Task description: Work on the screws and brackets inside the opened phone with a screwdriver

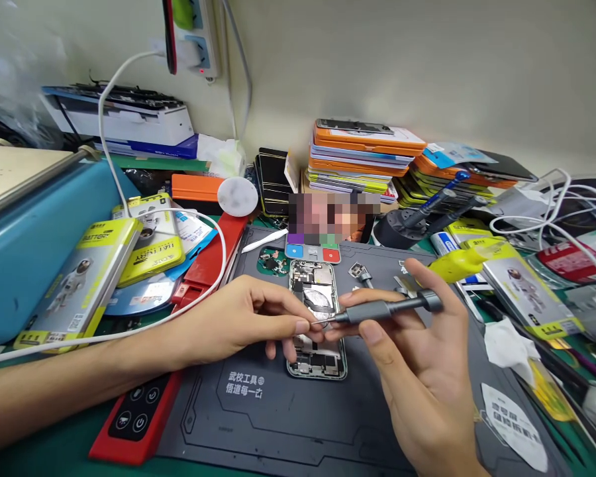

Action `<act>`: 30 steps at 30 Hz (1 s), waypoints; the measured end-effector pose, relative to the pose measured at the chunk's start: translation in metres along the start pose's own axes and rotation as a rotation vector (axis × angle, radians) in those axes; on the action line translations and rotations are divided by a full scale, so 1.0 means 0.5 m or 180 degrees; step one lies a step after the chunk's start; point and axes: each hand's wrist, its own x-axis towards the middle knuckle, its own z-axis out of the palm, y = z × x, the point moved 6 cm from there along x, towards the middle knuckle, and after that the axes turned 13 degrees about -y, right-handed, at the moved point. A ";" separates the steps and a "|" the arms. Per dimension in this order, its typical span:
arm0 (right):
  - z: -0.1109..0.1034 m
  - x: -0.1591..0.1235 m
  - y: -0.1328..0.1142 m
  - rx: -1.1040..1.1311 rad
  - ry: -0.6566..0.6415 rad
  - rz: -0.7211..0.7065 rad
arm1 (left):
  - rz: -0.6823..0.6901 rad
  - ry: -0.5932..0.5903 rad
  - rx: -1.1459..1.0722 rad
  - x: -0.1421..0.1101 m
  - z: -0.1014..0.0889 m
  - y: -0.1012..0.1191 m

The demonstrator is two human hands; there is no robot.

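Observation:
An opened phone [320, 366] lies on the dark grey work mat [258, 424], its inner parts exposed. Above it, my right hand [422, 358] holds a grey precision screwdriver [372, 310] nearly level, tip pointing left, thumb and fingers along the handle. My left hand [263, 315] pinches at the screwdriver's thin tip with thumb and forefinger; whether a small screw is between them is hidden. Both hands cover the phone's middle. Beyond the phone stands a small tray with coloured squares [308, 252], and a green circuit board [273, 262] lies to its left.
Yellow battery boxes [89, 271] and a white cable [223, 265] crowd the left, beside a red device with buttons [129, 444]. Stacked orange cases [362, 152] stand at the back. A black screwdriver holder [402, 228] and a yellow bottle [451, 265] are at the right.

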 end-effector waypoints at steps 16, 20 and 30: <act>-0.003 0.007 0.013 0.0095 -0.0051 0.0150 | -0.0005 -0.0108 -0.0255 0.003 -0.004 -0.015; -0.003 0.007 0.016 0.0225 -0.0089 0.0175 | 0.0010 -0.0149 -0.0302 0.002 -0.002 -0.015; -0.009 0.012 0.018 0.0041 -0.0240 0.0313 | 0.0032 -0.0151 -0.0378 -0.001 0.003 -0.008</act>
